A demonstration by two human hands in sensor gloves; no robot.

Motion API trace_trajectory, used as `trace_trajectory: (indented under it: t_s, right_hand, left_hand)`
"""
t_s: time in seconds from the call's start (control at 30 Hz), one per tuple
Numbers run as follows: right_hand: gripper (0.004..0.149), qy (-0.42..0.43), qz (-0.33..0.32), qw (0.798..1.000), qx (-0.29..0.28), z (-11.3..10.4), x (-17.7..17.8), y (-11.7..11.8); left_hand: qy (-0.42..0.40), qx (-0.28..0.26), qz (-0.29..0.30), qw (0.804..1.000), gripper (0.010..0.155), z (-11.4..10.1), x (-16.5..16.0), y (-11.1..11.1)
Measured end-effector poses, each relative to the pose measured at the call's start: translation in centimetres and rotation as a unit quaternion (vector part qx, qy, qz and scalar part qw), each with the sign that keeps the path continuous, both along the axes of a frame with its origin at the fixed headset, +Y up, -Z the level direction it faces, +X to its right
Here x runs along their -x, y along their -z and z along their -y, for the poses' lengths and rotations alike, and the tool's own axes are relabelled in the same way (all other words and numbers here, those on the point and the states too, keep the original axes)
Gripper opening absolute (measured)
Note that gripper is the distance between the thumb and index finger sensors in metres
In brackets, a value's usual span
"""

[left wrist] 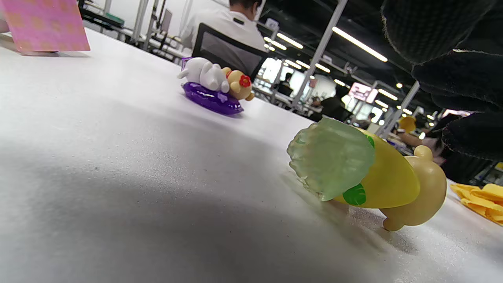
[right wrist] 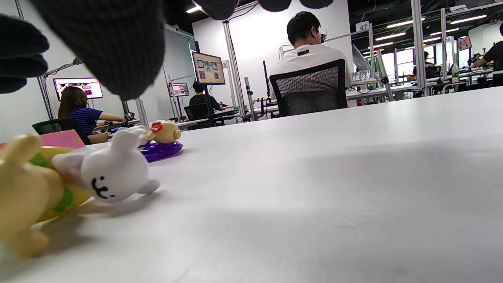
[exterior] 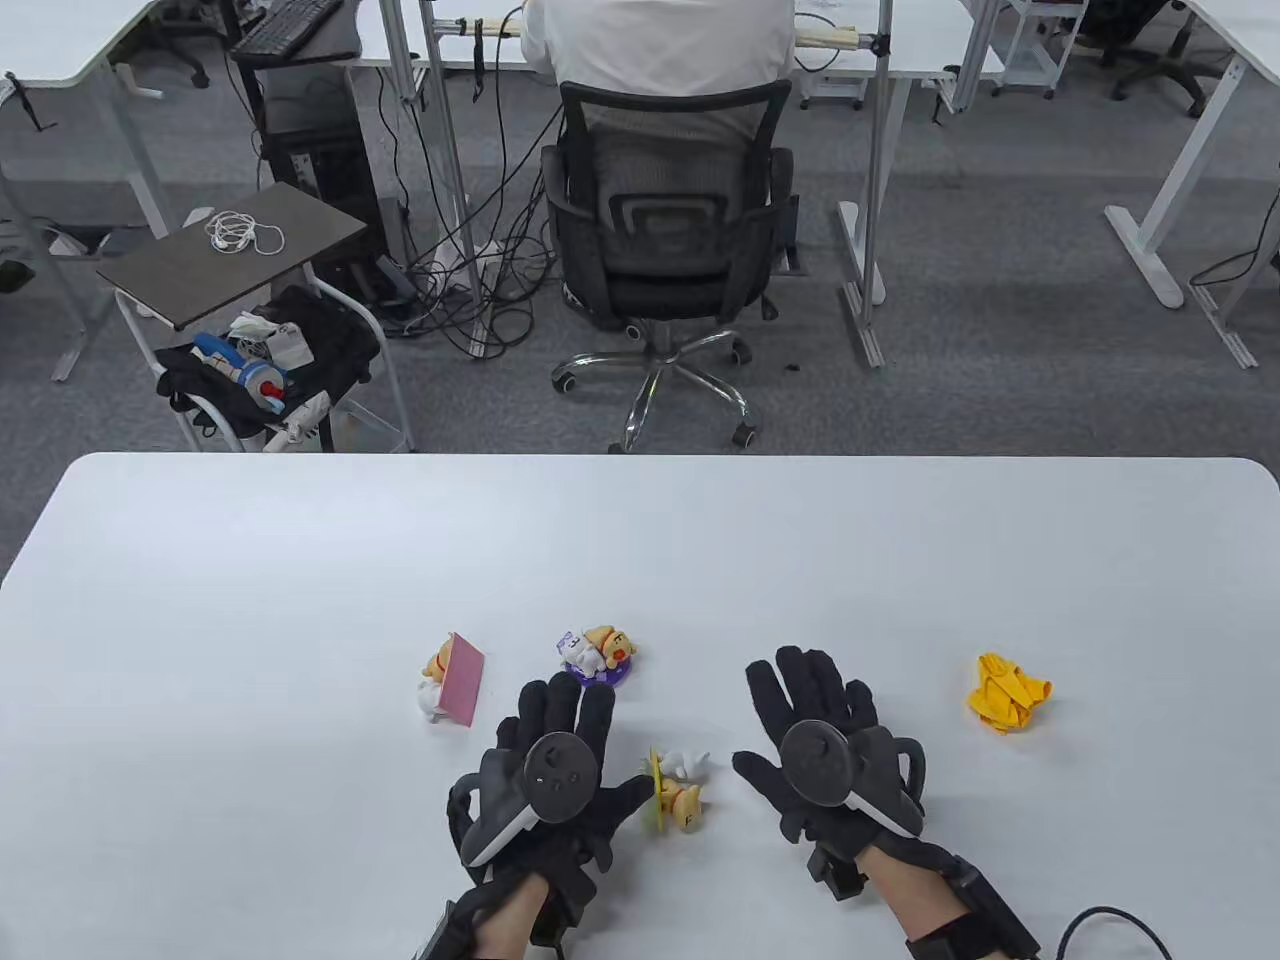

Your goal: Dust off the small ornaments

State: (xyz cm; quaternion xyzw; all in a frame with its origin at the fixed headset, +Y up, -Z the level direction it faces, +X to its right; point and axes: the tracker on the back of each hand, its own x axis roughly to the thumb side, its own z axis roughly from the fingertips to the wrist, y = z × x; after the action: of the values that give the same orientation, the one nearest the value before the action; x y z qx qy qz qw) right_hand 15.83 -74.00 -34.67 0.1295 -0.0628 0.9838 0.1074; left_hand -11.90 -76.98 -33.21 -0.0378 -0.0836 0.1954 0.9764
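since both hands lie flat w/ fingers spread on the table, left hand and right hand hold nothing, prob a ready pose. three ornaments sit near: yellow toy tipped over btwn the hands, purple toy ahead, pink toy further left. yellow cloth lies well apart to the right, so right hand likely fetches it first to dust.

The trackers are covering the backs of both hands, so the palms are staying hidden. In the right wrist view the yellow ornament below the fingers is running off the left edge (blurred too). The pink-backed ornament, beyond the left fingers, is being cropped at the top.
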Motion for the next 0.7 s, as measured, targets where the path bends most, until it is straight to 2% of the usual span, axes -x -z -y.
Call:
trace_trajectory:
  t_s: [0.5,0.63,0.7]
  right_hand:
    - [0.088,-0.025,0.003,0.999,0.021,0.7,0.4,0.2]
    - [0.087,-0.014,0.043,0.999,0.026,0.0,-0.9,0.9]
    - [0.087,-0.006,0.089,0.995,0.037,-0.5,-2.7,1.9]
  left_hand:
    - [0.005,0.025,0.012,1.000,0.094,0.6,-0.5,0.3]
    - [0.004,0.028,0.014,0.999,0.094,0.5,-0.6,0.2]
    - [0.005,0.028,0.015,0.999,0.094,0.5,-0.7,0.1]
